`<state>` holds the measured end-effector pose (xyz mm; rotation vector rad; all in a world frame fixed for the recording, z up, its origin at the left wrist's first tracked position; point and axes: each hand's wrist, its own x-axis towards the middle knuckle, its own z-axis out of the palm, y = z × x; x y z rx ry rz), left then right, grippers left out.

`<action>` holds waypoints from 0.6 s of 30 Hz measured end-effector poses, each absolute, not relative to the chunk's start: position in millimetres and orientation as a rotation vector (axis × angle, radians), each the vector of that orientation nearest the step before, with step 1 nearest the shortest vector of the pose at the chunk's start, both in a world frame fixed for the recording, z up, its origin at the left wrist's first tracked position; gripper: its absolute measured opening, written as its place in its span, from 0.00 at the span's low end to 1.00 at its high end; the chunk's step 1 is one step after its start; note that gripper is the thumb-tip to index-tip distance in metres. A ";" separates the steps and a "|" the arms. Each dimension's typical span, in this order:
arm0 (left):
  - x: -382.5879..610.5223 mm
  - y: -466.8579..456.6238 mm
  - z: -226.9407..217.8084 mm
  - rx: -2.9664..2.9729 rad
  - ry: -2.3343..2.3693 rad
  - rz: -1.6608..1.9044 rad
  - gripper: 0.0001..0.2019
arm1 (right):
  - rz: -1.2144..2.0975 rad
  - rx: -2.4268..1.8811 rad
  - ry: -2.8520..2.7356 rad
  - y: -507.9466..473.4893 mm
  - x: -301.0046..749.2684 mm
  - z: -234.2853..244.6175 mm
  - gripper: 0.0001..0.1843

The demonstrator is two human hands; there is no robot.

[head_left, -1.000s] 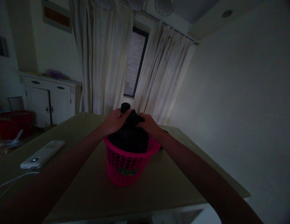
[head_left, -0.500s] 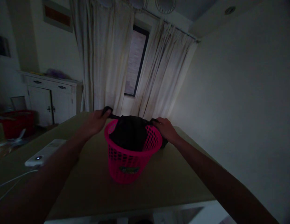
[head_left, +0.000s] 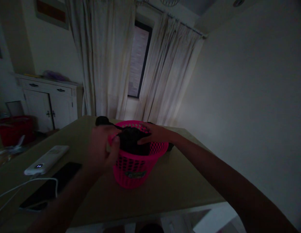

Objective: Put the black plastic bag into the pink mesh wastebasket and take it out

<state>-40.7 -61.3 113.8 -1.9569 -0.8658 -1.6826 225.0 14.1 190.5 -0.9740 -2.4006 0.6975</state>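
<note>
Two hands at pink basket (head_left: 137,168), left hand (head_left: 102,152) gripping black bag (head_left: 133,142), right hand (head_left: 154,133) open, flat on it

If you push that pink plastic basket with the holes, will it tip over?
It might. The pink perforated plastic basket narrows toward its base, so a push near the rim could tip it. It looks thin and light, so it would probably slide on the smooth table first. The black bag inside, under the left hand and right hand, looks floppy.
</note>
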 end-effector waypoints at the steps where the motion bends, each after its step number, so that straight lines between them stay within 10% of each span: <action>1: -33.7 -69.6 111.6 -2.026 -0.730 -1.585 0.10 | 0.678 -0.941 -2.509 17.5 215.4 189.6 0.26; 3: -23.0 -81.5 107.2 -2.095 -0.526 -1.402 0.10 | 0.618 -0.913 -2.600 22.7 201.1 191.0 0.08; 11: -5.2 -89.6 100.7 -2.115 -0.425 -1.192 0.13 | 0.942 -0.823 -1.331 35.0 229.9 255.6 0.19; 18: -20.5 -59.2 72.8 -2.059 -0.398 -1.288 0.17 | 0.379 -0.944 -0.749 54.1 360.2 295.6 0.11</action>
